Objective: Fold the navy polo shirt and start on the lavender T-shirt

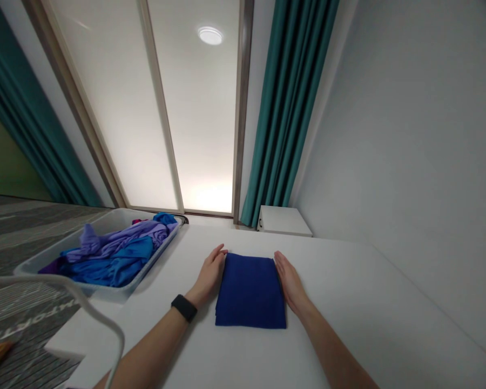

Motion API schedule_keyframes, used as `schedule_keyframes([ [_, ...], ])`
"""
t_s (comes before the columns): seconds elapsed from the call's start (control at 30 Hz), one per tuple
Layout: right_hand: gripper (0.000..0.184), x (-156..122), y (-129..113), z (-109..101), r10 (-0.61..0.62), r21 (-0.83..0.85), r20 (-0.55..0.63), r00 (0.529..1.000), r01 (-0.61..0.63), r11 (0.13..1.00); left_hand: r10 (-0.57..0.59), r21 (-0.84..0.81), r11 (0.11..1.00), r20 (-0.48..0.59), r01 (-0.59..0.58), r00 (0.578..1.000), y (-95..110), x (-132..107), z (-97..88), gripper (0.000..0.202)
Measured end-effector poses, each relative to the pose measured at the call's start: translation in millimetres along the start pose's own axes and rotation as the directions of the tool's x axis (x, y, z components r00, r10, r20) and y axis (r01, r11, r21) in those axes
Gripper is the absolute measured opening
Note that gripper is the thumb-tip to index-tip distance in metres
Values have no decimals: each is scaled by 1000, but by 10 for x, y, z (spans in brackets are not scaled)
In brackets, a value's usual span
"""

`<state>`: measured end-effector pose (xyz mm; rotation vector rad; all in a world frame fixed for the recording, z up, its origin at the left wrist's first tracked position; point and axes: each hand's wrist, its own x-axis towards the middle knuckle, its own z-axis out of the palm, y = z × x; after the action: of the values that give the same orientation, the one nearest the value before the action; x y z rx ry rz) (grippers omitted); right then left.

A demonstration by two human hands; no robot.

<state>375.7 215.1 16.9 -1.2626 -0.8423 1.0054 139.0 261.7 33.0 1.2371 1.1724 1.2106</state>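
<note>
A dark blue cloth, folded into a neat near-square, lies flat on the white table. Along its left edge rests my left hand, fingers stretched out and pointing away from me; a black band circles that wrist. My right hand lies against the opposite edge, its fingers straight and close to one another. Both hands touch the sides of the cloth without gripping it. What kind of garment or cloth it is cannot be made out.
At the table's left stands a translucent plastic bin with crumpled purple clothing and blue clothing. A pale cable curves across the lower left. Behind the table are a white cabinet and a teal curtain; a wall bounds the right.
</note>
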Motion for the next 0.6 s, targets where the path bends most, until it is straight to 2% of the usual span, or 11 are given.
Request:
schedule_keyframes([
  [0.1,48,164,6,-151,-142,-316,58,988,153,936,84,298,949,81,-104,993,74,137,-196,46],
  [0.2,47,333,-76,-224,-100,-481,165,981,168,860,80,432,888,194,-158,978,142,279,-281,45],
  [0.33,38,475,-183,-188,-69,-565,267,961,214,797,12,472,870,261,-139,965,172,404,-174,46],
  [0.47,31,494,-214,-120,-110,-665,302,947,292,687,31,506,849,244,-154,969,131,419,-40,42],
  [0.6,35,469,-225,-55,-116,-766,323,939,332,550,54,575,801,206,-166,977,76,399,-3,40],
])
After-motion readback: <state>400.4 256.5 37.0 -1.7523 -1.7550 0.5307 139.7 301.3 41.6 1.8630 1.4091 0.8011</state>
